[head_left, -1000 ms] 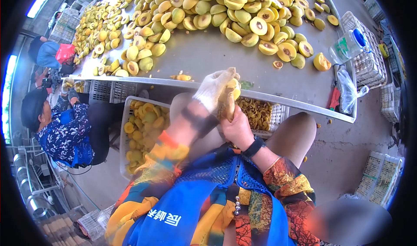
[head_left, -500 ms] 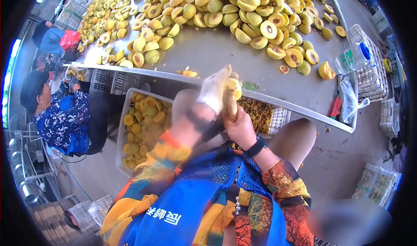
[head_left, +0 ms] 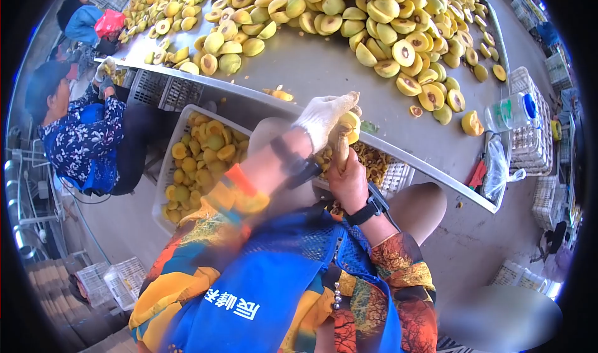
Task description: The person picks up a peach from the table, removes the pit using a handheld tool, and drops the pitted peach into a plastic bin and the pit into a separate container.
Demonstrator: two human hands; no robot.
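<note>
A broad metal table [head_left: 286, 63] slants across a work area, its far side heaped with halved yellow peaches [head_left: 405, 54], while the bare strip nearest the wearer seems left as elbow room. At the left, a co-worker [head_left: 84, 126] in a floral top sits along the same edge. Below the table, by the wearer's left knee, a white plastic crate [head_left: 163, 182] holds more peach halves, close enough for a short drop. A second crate [head_left: 398, 178] of small brown pieces, probably pits, sits under the hands, apparently to catch what falls. On the table's right end are a clear jug [head_left: 506, 115] with a blue lid and a crumpled plastic bag [head_left: 495, 163]. The gloved left hand [head_left: 324, 117] closes around one peach half [head_left: 353, 129], the glove likely giving grip on wet flesh. The bare right hand [head_left: 349, 182] is wrapped around a wooden-handled tool [head_left: 342, 150], held upright against the fruit, likely for control; its working tip is hidden.
</note>
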